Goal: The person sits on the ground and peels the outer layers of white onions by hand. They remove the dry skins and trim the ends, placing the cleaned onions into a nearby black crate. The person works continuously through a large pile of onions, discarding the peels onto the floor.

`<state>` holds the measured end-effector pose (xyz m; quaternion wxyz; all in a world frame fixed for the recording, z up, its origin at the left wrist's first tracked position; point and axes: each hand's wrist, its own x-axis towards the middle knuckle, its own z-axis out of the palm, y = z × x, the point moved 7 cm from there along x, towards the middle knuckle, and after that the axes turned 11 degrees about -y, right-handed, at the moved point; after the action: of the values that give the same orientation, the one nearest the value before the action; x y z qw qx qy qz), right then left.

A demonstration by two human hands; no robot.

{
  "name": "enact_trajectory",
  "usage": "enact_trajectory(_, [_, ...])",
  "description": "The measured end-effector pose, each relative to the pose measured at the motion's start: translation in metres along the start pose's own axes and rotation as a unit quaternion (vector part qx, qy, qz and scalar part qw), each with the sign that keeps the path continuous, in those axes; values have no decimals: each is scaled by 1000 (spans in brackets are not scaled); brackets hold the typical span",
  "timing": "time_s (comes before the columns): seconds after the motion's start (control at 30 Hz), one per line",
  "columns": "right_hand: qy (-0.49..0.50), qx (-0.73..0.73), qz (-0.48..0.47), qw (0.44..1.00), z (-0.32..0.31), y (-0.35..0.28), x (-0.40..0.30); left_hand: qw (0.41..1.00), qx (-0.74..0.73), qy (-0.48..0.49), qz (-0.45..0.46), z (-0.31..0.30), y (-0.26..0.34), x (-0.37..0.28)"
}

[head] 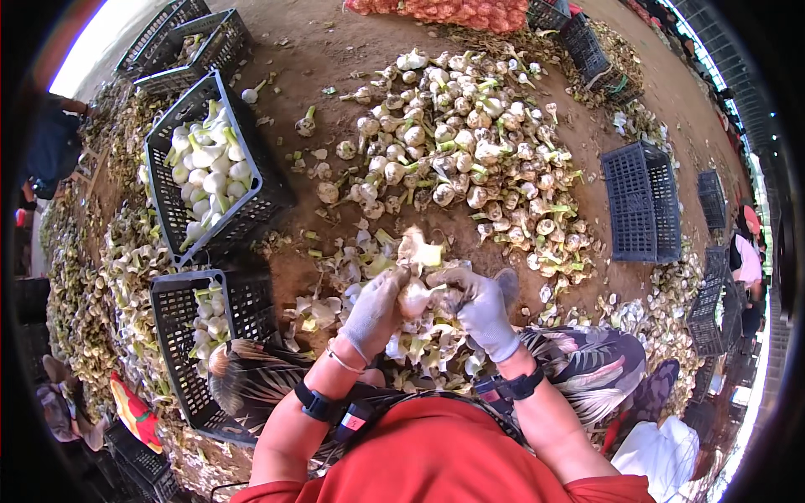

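Between my gloved hands is a garlic bulb (415,298) with a short green stem pointing right. My left hand (376,308) grips its left side. The fingers of my right hand (481,308) are bent close to the stem; whether they pinch it or a strip of skin is hard to tell. Just above the bulb, a pale piece of garlic skin and stalk (421,251) shows. Loose peeled skins (434,352) cover the ground between my knees. Beyond my hands spreads a heap of unpeeled garlic bulbs (453,138) with dirty outer skins.
On the left, a black plastic crate (251,201) holds clean white bulbs. A second crate (188,276) beside my left knee holds fewer. An upturned dark crate (641,201) stands right of the heap. A red mesh sack (446,12) lies at the back. People (748,251) sit far right.
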<state>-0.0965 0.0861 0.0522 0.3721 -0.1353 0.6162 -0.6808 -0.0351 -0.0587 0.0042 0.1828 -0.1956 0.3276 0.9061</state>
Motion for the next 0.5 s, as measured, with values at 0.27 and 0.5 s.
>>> enact_trajectory(0.27, [212,308,81,924,-92,64,-16,971,158,8,180,6,49,-27])
enact_trajectory(0.5, [216,418,43,882,-57,32,-21,867,382,154,280,-14,114,-46])
